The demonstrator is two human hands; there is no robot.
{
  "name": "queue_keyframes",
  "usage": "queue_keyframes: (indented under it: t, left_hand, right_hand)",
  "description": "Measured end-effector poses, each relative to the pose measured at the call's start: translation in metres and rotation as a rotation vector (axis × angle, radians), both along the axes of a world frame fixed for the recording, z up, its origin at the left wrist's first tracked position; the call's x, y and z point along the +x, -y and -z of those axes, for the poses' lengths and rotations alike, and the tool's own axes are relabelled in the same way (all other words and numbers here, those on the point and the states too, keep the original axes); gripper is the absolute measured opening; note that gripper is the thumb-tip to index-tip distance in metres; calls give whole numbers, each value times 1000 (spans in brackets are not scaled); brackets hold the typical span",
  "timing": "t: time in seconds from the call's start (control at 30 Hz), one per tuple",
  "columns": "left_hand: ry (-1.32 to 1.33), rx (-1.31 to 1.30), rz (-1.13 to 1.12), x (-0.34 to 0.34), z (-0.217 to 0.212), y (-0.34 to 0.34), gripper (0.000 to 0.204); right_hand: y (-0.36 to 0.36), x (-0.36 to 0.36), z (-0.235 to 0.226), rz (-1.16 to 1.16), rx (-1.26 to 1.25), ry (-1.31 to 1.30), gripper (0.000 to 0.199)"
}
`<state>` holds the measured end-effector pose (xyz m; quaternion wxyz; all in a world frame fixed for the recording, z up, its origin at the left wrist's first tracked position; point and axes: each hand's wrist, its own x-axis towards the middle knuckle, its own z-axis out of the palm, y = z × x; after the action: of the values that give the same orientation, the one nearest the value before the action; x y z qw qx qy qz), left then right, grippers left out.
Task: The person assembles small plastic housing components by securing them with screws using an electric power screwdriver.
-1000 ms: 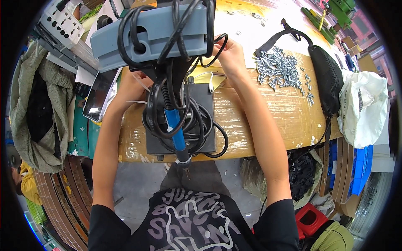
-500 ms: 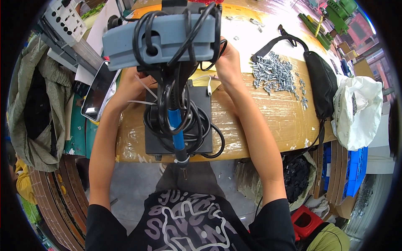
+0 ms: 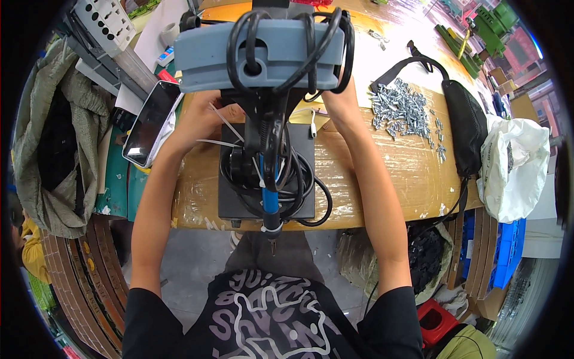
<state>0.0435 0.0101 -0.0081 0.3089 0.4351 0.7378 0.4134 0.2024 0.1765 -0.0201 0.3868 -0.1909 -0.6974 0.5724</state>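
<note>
A black box stand (image 3: 230,206) stands on the bench before me, with coiled black cable (image 3: 323,194) and a blue-handled tool (image 3: 271,202), tip downward. Above it, a grey-blue housing (image 3: 203,57) wrapped in black cable blocks much of the work. My left hand (image 3: 209,113) is beyond the box's left side, its fingers bent inward; whatever they hold is hidden. Two pale cable-tie tails (image 3: 224,122) stick out near it. On the other side my right hand (image 3: 341,107) reaches behind the housing, fingers hidden. A small white connector on a lead (image 3: 313,128) lies between the hands.
A heap of small metal screws (image 3: 400,107) lies right of my right hand, beside a black pouch (image 3: 461,128) and a white bag (image 3: 514,167). A phone (image 3: 152,122) and a power strip (image 3: 107,24) are at left, near a woven sack (image 3: 36,197).
The view has shifted a little, so the bench and stand appear further right. The housing now covers more of my right hand. Both hands stay in about the same place.
</note>
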Motion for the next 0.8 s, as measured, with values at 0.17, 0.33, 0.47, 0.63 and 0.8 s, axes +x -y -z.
queue_keyframes:
  t: [0.17, 0.33, 0.47, 0.63, 0.8]
  left_hand:
    - [-7, 350, 108, -5, 11, 0, 28]
    - [-2, 203, 75, -5, 5, 3, 21]
    - [-195, 491, 55, -5, 17, -3, 30]
    - [-69, 491, 4, -30, 24, -7, 25]
    - [11, 638, -171, -24, -16, 24, 22]
  right_hand:
    - [0, 2, -4, -17, 153, 10, 13]
    - [-18, 4, 0, -25, 234, -5, 11]
    - [-49, 20, 7, 169, 165, 32, 13]
    - [-80, 58, -7, 505, 245, -78, 16]
    - [-31, 100, -50, 828, 245, -392, 14]
